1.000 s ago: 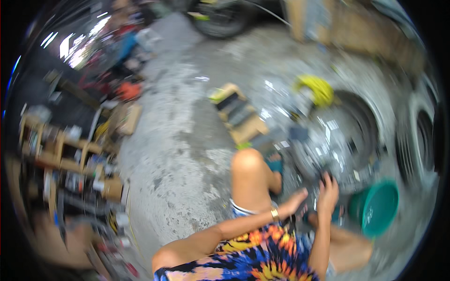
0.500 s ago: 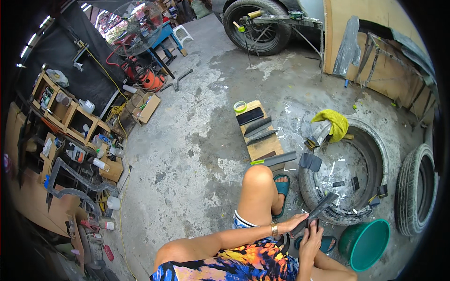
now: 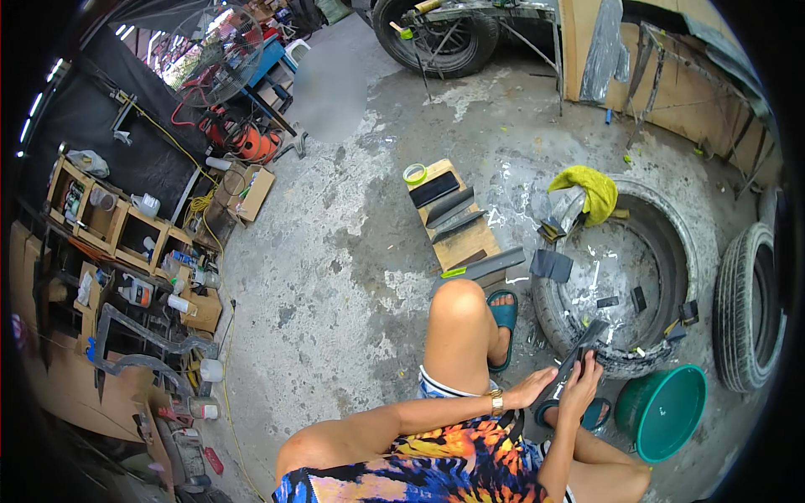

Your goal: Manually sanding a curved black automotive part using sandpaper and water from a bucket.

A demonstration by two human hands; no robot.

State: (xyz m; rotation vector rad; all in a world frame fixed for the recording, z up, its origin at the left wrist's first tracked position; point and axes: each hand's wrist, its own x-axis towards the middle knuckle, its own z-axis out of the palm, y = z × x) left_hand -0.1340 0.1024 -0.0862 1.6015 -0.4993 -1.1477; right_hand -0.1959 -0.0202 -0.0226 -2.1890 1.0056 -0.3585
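A long dark grey strip (image 3: 590,337) slants from near my lap up to the rim of a flat-lying tire (image 3: 549,323). My right hand (image 3: 579,390) is closed around the strip's middle, pressing a small black piece (image 3: 584,355) against it; I cannot make out its kind. Beside the strip's lower end, my left hand (image 3: 530,389), below a gold watch (image 3: 497,402), has its fingers stretched out straight, close to or touching the strip's edge. Part of the strip is hidden behind my right hand.
A wooden board (image 3: 453,250) left of the tire carries green tape (image 3: 415,173), a phone (image 3: 434,189) and more dark strips. A yellow cloth (image 3: 594,194) hangs over the tire. A green basin (image 3: 646,427) stands at my right, below an upright tire (image 3: 745,310).
The whole view has shifted a little. My left hand's fingers have straightened from their hold near the strip's lower end. My right hand has slid a little farther up the strip.
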